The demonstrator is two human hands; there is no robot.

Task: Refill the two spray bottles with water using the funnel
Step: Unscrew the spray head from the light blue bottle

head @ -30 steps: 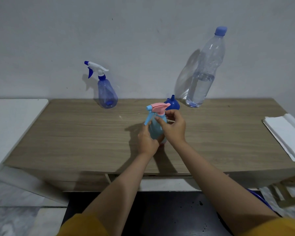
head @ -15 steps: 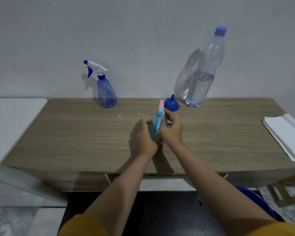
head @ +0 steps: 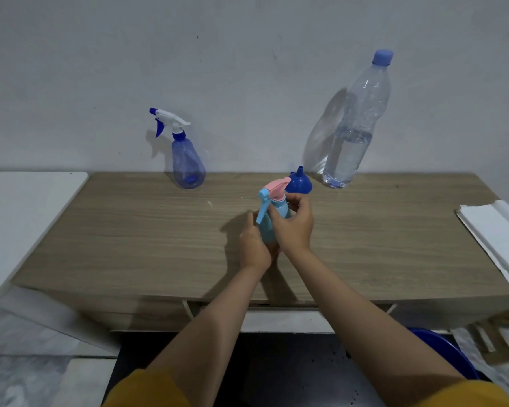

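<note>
A light blue spray bottle [head: 266, 230] with a pink and blue trigger head [head: 274, 190] stands on the wooden table [head: 159, 230] near its middle. My left hand [head: 254, 248] wraps the bottle's body. My right hand [head: 294, 224] grips the neck just under the pink head, whose nozzle points left. A dark blue funnel [head: 299, 182] rests upside down on the table right behind the bottle. A second spray bottle [head: 187, 163], translucent blue with a white head, stands at the back left. A tall clear water bottle [head: 356, 124], about half full and with a blue cap, stands at the back right.
The wall runs directly behind the table. A folded white cloth [head: 500, 236] lies at the table's right edge. A white surface [head: 18, 218] adjoins the table on the left. Part of a blue basin [head: 444, 353] shows on the floor at lower right.
The pink trigger head has turned: it pointed left, then toward me, and points left again. My right hand twisted at the neck while my left hand kept the body still.
</note>
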